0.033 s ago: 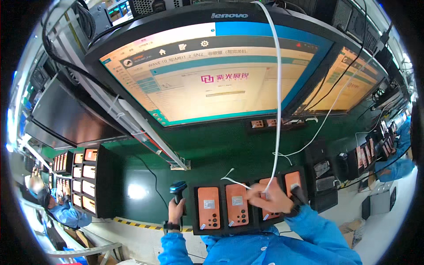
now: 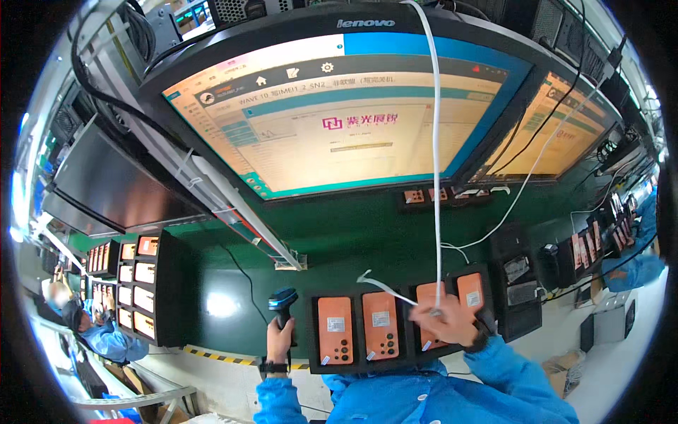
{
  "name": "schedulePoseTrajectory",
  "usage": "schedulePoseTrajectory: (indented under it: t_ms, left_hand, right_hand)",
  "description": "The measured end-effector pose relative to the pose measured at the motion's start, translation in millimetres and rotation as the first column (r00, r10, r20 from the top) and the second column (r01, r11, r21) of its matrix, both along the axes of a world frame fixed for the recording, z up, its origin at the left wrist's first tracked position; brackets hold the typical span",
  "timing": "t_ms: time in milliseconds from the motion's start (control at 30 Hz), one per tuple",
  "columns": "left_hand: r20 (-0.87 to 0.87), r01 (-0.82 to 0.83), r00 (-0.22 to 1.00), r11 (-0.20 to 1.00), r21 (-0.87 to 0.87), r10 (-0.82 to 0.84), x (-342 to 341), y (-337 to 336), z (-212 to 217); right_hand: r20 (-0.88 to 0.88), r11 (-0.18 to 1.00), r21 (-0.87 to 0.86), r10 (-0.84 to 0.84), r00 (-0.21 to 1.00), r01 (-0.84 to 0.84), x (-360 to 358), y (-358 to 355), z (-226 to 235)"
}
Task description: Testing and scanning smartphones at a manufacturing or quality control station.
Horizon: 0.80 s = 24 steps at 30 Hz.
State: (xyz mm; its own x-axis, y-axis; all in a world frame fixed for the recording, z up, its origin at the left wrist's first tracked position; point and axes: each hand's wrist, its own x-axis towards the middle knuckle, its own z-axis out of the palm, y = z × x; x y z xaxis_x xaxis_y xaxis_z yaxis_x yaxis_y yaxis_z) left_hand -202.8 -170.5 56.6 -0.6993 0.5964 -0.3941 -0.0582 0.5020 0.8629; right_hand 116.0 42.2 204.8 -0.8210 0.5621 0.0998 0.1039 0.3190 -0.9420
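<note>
We see four orange phones [image 2: 381,325] with black camera dots and small pale labels in a black tray [image 2: 313,332] at six o'clock, on a dark green bench [image 2: 339,247]. Our sleeves [image 2: 452,392] are bright blue, the scanner [image 2: 282,302] at seven o'clock black, the cable [image 2: 436,177] white. At twelve o'clock, the black-framed monitor [image 2: 339,113] glows cream, teal and blue with a magenta logo; yellow-and-black striped tape [image 2: 219,355] edges the bench.

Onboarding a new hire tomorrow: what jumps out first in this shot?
The big black-framed monitor with a blue and cream screen fills the top centre, with a thin white cable hanging down across it. Below it, four orange phone-shaped devices in black trays line the green bench. The left hand grips a black handheld scanner; the right hand rests over the third device, at the cable's end.
</note>
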Motion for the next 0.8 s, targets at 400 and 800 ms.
schedulePoseTrajectory:
  t_ms: [400,800]
  left_hand:
    - [0.273,0.278,0.922,0.960,0.030,-0.275,97,-25,145]
    - [0.297,0.255,0.916,0.963,0.084,-0.268,78,-24,132]
  right_hand:
    - [0.019,0.774,-0.212,-0.607,0.794,0.597,173,-130,-58]
    - [0.355,0.722,0.108,-0.670,0.652,0.684,215,-212,-114]
